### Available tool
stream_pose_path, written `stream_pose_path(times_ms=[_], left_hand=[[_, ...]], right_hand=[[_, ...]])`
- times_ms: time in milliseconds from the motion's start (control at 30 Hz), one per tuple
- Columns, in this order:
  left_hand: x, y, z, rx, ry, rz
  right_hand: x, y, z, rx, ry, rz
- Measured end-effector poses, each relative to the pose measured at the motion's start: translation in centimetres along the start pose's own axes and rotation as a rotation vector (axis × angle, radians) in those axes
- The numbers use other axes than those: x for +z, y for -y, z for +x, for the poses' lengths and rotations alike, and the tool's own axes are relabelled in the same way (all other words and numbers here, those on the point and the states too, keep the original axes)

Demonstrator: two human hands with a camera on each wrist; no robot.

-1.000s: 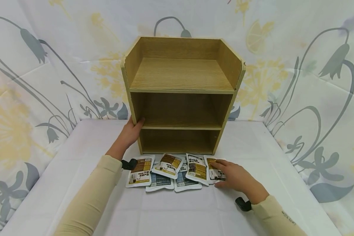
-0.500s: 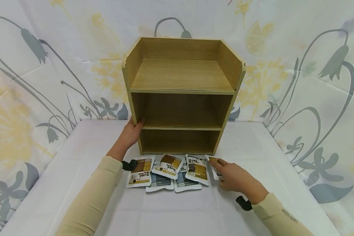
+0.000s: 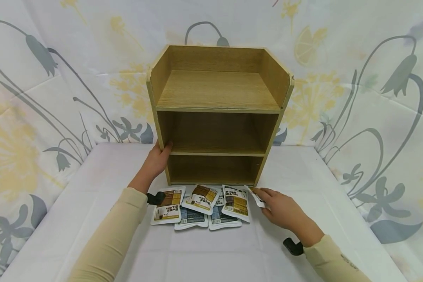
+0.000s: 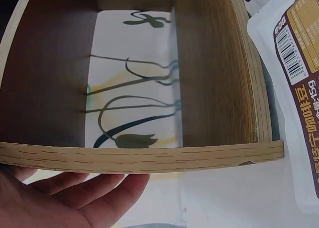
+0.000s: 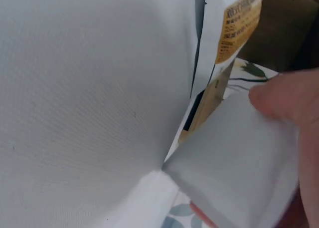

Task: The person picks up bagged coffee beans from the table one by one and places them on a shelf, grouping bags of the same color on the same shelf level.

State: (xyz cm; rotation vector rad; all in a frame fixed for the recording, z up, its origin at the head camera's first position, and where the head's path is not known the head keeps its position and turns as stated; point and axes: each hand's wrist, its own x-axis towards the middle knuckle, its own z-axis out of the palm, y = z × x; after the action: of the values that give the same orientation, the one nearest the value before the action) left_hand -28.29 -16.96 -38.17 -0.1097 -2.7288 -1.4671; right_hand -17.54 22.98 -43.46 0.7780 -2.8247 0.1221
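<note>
Evidently pinching a small sealed pouch (image 5: pixel 229 158) in the right hand (image 3: pixel 282 209), clamping its fingers together on the near end. Tilting that pouch at the right end of a row of others, just in front of a wooden shelf (image 3: pixel 215 92); not being able to tell whether a lower edge is touching the surface (image 3: pixel 211 258). Meanwhile gripping one side wall of the wooden shelf in the left hand (image 3: pixel 156 159), keeping thumb and fingers on opposite faces.

Probably weighing very little, likely flexing under pressure, yet seeming stiffer along the flat sealed rim. Possibly sliding easily on smooth film; hardly looking fragile, though perhaps creasing if squeezed hard. Best taking hold by a rim or corner, pressing lightly with fingers on both faces and avoiding crushing the filled middle.

Showing a plain whitish face to the right wrist view, so offering no writing there. Carrying, on a brown pouch (image 3: pixel 167 205) at the left end, large dark characters apparently including 下单. Displaying in the left wrist view, probably on that same pouch, a barcode, 咖啡豆 (coffee beans) and 15g. Bearing fine print on a white-and-yellow pouch (image 3: pixel 235 201) and on two blue pouches (image 3: pixel 191 217), staying too small to read. Revealing no legible brand anywhere.
</note>
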Motion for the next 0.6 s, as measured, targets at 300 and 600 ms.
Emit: stream_pose_path(times_ms=[300, 600], left_hand=[[0.1, -0.1, 0.0, -0.004, 0.004, -0.006], [0.1, -0.2, -0.2, 0.011, -0.005, -0.018]], right_hand=[[-0.6, -0.4, 0.1, 0.013, -0.121, 0.049], [-1.9, -0.4, 0.5, 0.062, -0.113, 0.085]])
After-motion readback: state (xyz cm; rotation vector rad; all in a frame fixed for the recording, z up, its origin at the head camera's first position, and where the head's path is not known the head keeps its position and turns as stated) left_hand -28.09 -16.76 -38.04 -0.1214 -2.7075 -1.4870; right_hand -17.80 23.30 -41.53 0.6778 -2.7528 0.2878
